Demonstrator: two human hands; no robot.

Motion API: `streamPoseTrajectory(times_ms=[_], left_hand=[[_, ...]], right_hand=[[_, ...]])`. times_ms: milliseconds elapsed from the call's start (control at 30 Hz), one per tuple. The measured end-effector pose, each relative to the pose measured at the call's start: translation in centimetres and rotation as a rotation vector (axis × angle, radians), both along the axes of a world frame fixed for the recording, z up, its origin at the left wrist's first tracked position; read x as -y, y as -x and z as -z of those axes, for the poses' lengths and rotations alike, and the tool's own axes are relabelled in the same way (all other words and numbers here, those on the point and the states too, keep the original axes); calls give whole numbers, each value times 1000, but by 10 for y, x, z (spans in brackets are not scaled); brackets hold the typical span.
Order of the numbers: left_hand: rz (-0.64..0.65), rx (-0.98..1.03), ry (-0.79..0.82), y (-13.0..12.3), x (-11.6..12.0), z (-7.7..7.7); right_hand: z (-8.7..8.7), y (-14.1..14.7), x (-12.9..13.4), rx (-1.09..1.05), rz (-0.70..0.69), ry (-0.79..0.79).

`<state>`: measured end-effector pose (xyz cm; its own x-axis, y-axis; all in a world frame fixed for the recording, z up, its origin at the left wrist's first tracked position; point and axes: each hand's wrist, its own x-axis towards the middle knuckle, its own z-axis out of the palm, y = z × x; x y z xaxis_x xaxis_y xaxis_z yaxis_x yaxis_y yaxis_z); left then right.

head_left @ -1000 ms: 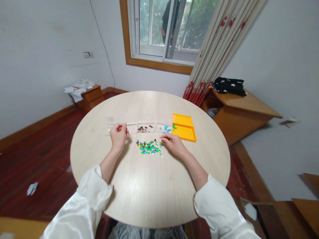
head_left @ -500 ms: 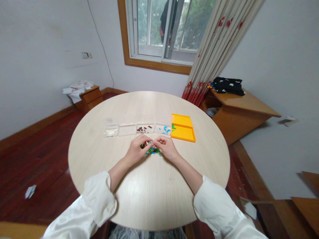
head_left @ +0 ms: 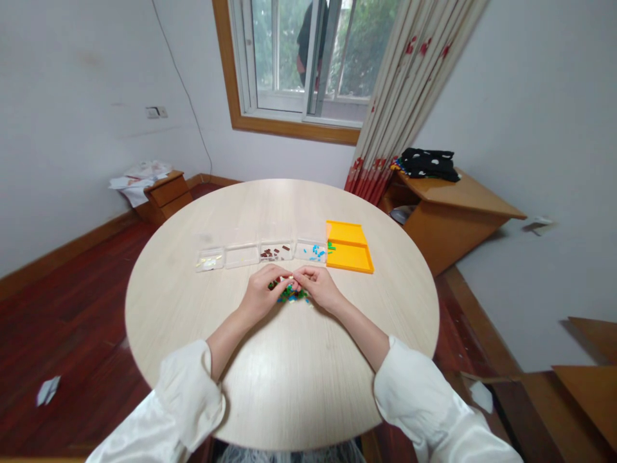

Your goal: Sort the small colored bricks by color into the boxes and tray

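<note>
My left hand (head_left: 263, 290) and my right hand (head_left: 317, 287) meet at the fingertips over the table, thumbs and index fingers pinched. Between them shows a tiny pale piece (head_left: 291, 278), mostly covered by the fingers. Directly beneath lies a pile of small mixed building bricks (head_left: 292, 297), green, blue, pale yellow and brown, partly hidden by both hands. Beyond the hands runs a row of open clear boxes: one holds pale pieces (head_left: 209, 262), another brown bricks (head_left: 268, 253), another blue bricks (head_left: 316, 251). Green bricks (head_left: 331, 246) sit at the left edge of an open yellow case (head_left: 370, 257).
A further clear box (head_left: 242, 264) stands between the pale and brown ones. Everything rests on a round wooden table (head_left: 289, 386). A small cabinet (head_left: 168, 191) is at back left; a wooden desk (head_left: 463, 222) with dark cloth (head_left: 429, 165) stands at the right.
The view has shifted slightly, so the room sits a little further left. Both hands stay pinched together above the pile, with only slight finger movement.
</note>
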<state>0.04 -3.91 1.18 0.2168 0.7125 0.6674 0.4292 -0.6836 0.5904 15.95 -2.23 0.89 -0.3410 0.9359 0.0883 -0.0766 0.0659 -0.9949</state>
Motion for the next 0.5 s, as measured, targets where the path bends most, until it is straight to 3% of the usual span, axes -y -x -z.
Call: streamPoseTrajectory(times_ms=[300,500], left_hand=[[-24,34,52,1,-2,1],[-59,63,63,4,-6,4]], right_hand=[[-2,-7,-5,84,23,-62],[-11,-33,-13,204,21,-112]])
